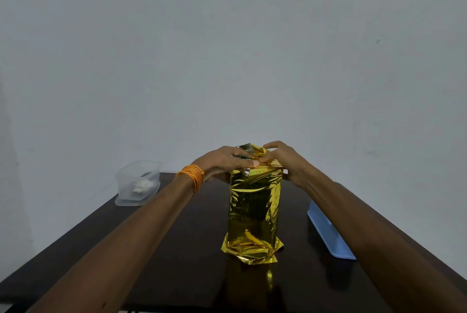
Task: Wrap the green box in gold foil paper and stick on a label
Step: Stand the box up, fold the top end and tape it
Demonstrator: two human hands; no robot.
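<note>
A tall box stands upright mid-table, covered in gold foil paper; the green box itself is hidden under the foil. Loose foil flares out crumpled at its base. At the top the foil end is partly folded, with a silver underside showing. My left hand, with orange thread at the wrist, lies over the top left, thumb pressing the fold. My right hand holds the top right, fingers pinching the foil flap. No label is visible.
A clear plastic container with something white inside sits at the table's far left corner. A light blue tray stands on the right, partly behind my right forearm. The dark wooden table ends at a plain wall.
</note>
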